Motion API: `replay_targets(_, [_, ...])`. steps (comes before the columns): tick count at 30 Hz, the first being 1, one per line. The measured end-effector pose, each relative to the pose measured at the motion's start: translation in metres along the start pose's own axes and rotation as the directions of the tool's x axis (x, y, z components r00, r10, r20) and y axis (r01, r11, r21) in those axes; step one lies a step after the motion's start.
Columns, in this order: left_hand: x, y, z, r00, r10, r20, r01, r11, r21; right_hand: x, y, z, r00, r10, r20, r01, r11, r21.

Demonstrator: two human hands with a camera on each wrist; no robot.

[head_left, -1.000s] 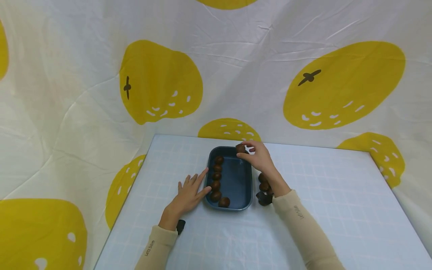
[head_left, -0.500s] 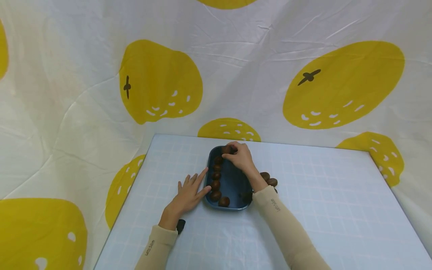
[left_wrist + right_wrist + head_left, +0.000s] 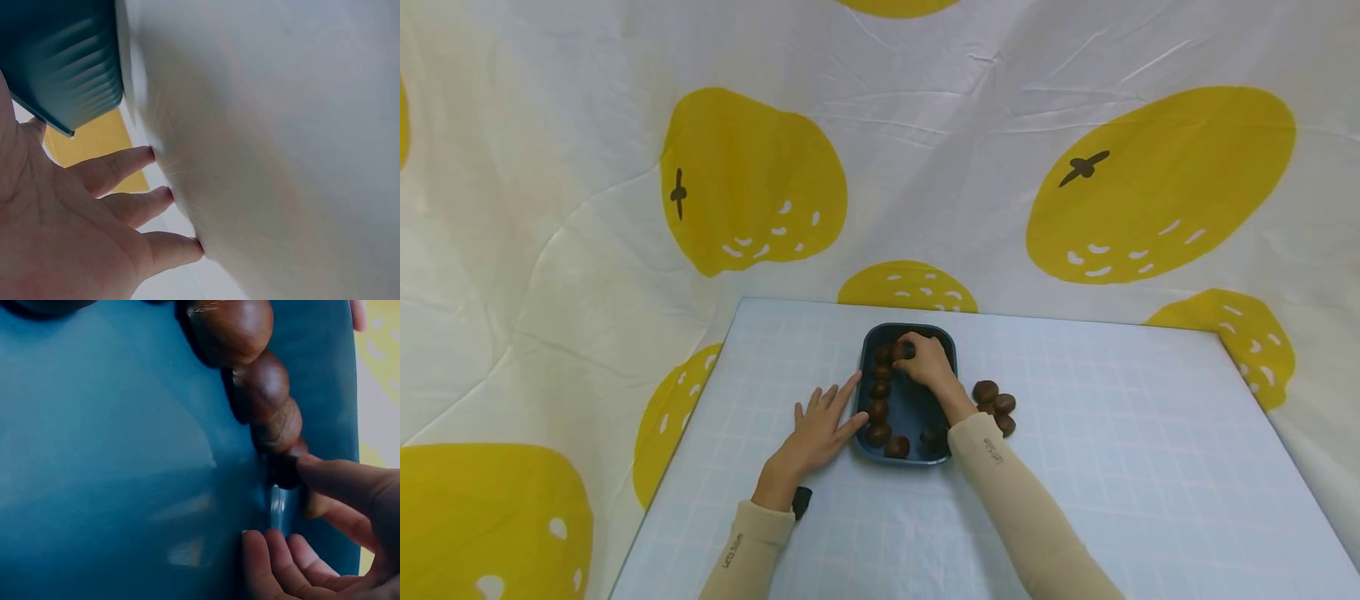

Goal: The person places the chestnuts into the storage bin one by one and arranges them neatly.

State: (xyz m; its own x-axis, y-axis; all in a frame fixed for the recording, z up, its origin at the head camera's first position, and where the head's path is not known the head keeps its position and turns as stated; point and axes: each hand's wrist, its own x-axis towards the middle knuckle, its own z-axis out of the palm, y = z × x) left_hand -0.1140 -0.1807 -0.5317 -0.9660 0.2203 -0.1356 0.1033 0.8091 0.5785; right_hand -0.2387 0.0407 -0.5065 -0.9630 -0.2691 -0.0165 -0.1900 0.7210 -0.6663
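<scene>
A blue tray (image 3: 914,417) holds a row of brown chestnuts (image 3: 880,390) along its left wall, with another chestnut (image 3: 897,447) by the near wall. My right hand (image 3: 927,360) reaches inside the tray and pinches a chestnut (image 3: 900,351) beside the row's far end. In the right wrist view, thumb and index finger meet at that dark chestnut (image 3: 284,470), while the other fingertips (image 3: 255,545) are near the tray floor. My left hand (image 3: 816,433) lies spread at the tray's left side, thumb and index finger touching its rim. From the left wrist, the tray's ribbed wall (image 3: 78,69) shows above the palm.
Several loose chestnuts (image 3: 1004,404) lie on the table right of the tray, partly hidden by the right forearm. The pale checked table (image 3: 1120,467) ends at a hanging cloth (image 3: 940,150) printed with yellow fruit. A black wrist camera (image 3: 802,500) sits under the left wrist.
Holding the chestnut, my right hand has moved left from the tray's far right corner, then slightly toward me and down beside the row. My left hand has stayed put.
</scene>
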Motion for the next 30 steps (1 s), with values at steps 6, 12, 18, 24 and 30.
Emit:
replay_targets(6, [-0.0014, 0.0004, -0.0005, 1.000, -0.005, -0.005, 0.005, 1.000, -0.007, 0.0010, 0.0057, 0.0027, 1.000, 0.021, -0.002, -0.021, 0.999, -0.033])
replay_targets(12, [-0.0018, 0.0016, -0.0001, 1.000, -0.002, -0.008, 0.002, 1.000, -0.002, 0.0018, 0.0074, 0.0046, 0.999, 0.045, -0.011, -0.046, 0.997, -0.066])
replay_targets(18, [-0.0015, 0.0029, -0.0004, 1.000, 0.004, -0.014, -0.004, 1.000, -0.004, 0.0018, 0.0058, 0.0050, 0.997, 0.069, -0.027, -0.071, 0.994, -0.083])
replay_targets(24, [-0.0014, 0.0041, -0.0004, 1.000, 0.000, -0.014, 0.000, 1.000, -0.008, 0.0022, 0.0066, 0.0070, 0.996, 0.088, -0.016, -0.089, 0.992, -0.087])
replay_targets(30, [-0.0024, 0.0036, 0.0006, 1.000, 0.004, -0.022, -0.004, 1.000, -0.012, -0.0012, 0.0005, 0.0005, 0.996, 0.087, -0.023, -0.089, 0.992, -0.092])
